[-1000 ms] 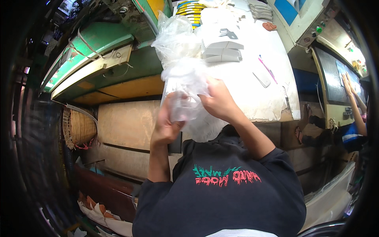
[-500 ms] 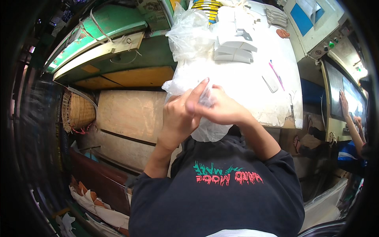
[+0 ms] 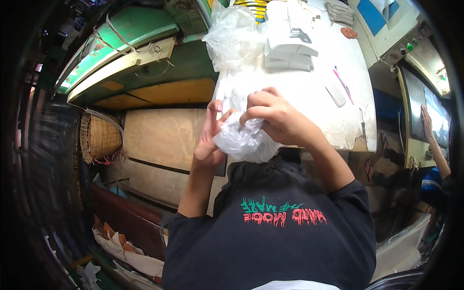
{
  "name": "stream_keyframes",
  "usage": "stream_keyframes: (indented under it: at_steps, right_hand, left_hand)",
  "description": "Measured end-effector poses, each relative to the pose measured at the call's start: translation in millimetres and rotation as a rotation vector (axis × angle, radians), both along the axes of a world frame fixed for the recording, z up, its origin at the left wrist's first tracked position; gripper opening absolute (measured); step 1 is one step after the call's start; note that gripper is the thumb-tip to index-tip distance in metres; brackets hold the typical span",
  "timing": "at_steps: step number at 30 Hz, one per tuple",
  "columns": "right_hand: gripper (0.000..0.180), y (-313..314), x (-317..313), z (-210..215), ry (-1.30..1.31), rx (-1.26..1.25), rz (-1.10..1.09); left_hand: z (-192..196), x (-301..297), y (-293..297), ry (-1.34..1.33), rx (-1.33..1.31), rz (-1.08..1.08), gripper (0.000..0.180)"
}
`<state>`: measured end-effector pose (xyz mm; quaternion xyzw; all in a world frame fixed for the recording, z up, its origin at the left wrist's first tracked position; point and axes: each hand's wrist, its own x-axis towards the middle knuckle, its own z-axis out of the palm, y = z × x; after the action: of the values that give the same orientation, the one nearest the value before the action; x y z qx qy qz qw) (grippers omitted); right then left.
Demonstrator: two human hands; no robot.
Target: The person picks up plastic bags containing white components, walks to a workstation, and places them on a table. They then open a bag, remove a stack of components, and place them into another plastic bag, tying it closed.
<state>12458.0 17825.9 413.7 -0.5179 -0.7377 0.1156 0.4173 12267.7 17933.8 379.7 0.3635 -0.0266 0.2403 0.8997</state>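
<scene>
A crumpled clear plastic bag (image 3: 246,140) is bunched between my two hands, just off the near edge of the white table (image 3: 314,116). My right hand (image 3: 278,113) is closed, with bent fingers pinching the gathered upper part of the bag. On the bag's left side my left hand (image 3: 211,133) holds it, one digit stretched upward and another pressed to the plastic. The bag's folds hide some of the left fingers. Whether anything is inside the bag I cannot tell.
Behind my hands lie more clear plastic bags (image 3: 234,36) and stacked white card pieces (image 3: 290,53). A pink pen (image 3: 343,84) lies beside a whitish oblong object (image 3: 335,95). A wicker basket (image 3: 104,135) stands left. Another person's hand (image 3: 427,123) touches a panel at far right.
My hands have moved apart from their crossed position. The plastic between them is now bunched into a crumpled mass, and the right hand pinches its top.
</scene>
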Motion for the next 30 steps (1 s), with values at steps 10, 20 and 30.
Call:
stream_keyframes:
  at_steps: [10, 20, 30]
  right_hand:
    - [0.034, -0.9, -27.3, 1.0, -0.010, 0.118, -0.169]
    - [0.036, 5.4, -18.5, -13.9, 0.058, 0.138, -0.317]
    - [0.032, -1.7, -45.3, -17.3, -0.011, 0.176, -0.354]
  left_hand:
    - [-14.4, 30.4, 2.6, 0.510, 0.833, 0.686, 0.039]
    - [6.7, 13.6, 12.8, 0.410, 0.584, 0.168, 0.065]
    - [-25.5, 38.8, 4.7, 0.497, 0.827, 0.943, 0.024]
